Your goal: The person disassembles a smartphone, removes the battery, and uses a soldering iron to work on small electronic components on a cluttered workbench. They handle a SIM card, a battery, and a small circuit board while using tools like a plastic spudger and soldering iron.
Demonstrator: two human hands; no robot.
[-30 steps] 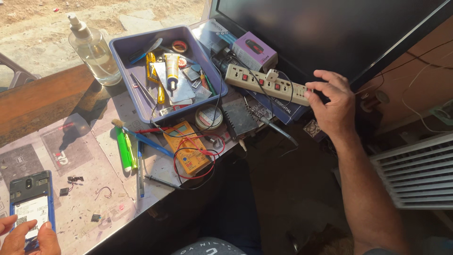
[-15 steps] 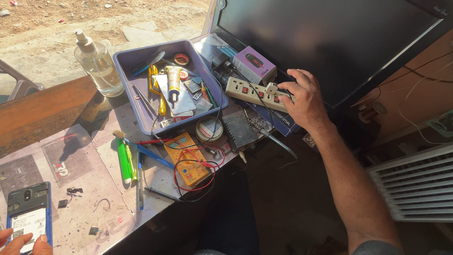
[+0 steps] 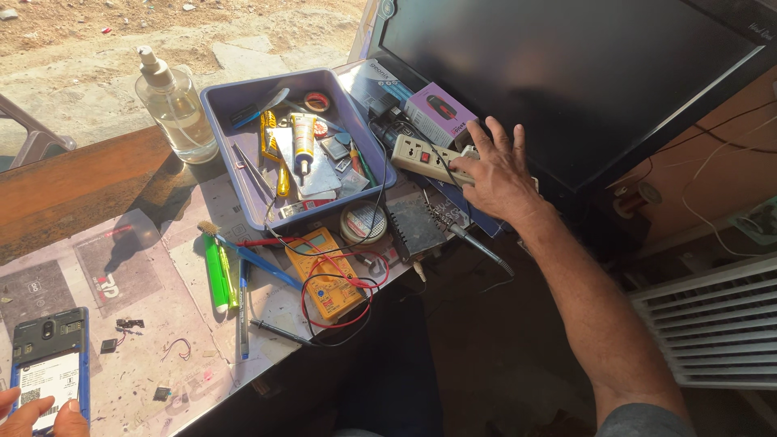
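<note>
One head-worn view looks steeply down from above and behind the right hand [image 3: 498, 170], fairly near. The tabletop [image 3: 146, 356] stretches away to that hand's left, the left hand [image 3: 36, 413] clipped at the bottom-left corner. Beyond the right hand's fingertips stands a dark screen [image 3: 566, 73].

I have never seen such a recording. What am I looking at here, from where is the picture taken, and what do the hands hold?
A camera on a person's head looks down at a cluttered workbench. There is no machine, only two bare hands. The right hand rests on a white power strip before a dark monitor. The left hand holds an opened blue phone at the bottom corner. Between them lie a blue tray of small tools, a yellow multimeter with red leads, and a clear pump bottle.
</note>
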